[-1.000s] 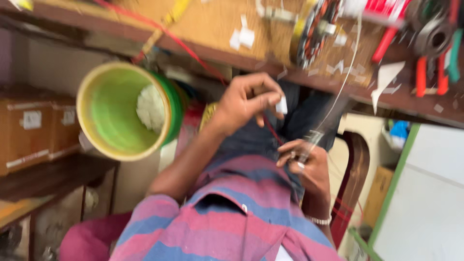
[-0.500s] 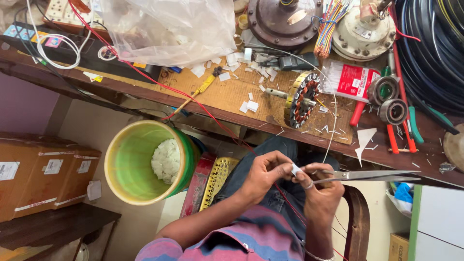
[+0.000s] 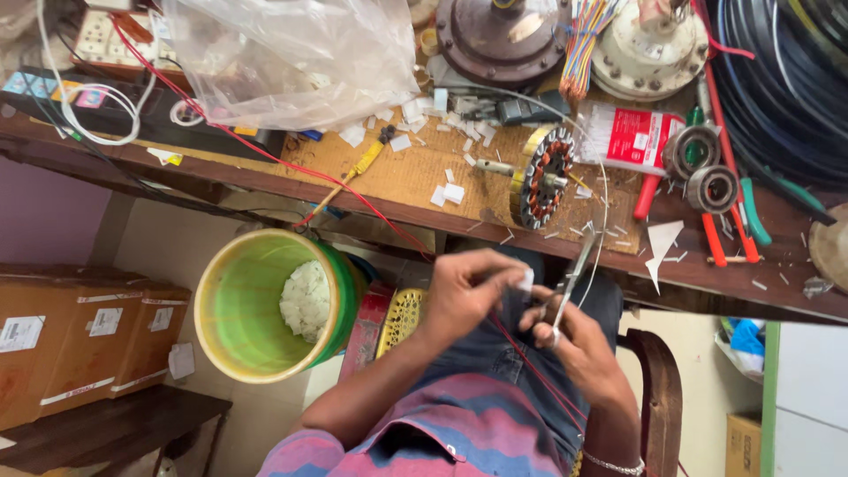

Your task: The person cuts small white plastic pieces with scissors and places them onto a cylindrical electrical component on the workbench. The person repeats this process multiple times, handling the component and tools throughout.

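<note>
My left hand (image 3: 468, 287) pinches a small white piece of paper or tape (image 3: 526, 280) between thumb and fingers, over my lap. My right hand (image 3: 579, 344) holds a pair of metal scissors (image 3: 570, 278), blades pointing up toward the bench edge. A thin red wire (image 3: 521, 358) runs across my lap between both hands. On the wooden bench (image 3: 415, 181) just above lies a motor stator (image 3: 541, 179) with copper windings on a shaft.
A green and yellow bucket (image 3: 256, 305) with white scraps stands left of my knees. On the bench: a clear plastic bag (image 3: 283, 57), white paper scraps, red-handled pliers (image 3: 715, 238), bearings (image 3: 702, 168), fan motor housings (image 3: 503, 40), coiled black cable (image 3: 777, 79). Cardboard boxes (image 3: 71, 336) at left.
The view has steadied and tilted so more of the bench shows. My hands moved slightly lower over my lap, and the scissors now stand more upright near the white piece.
</note>
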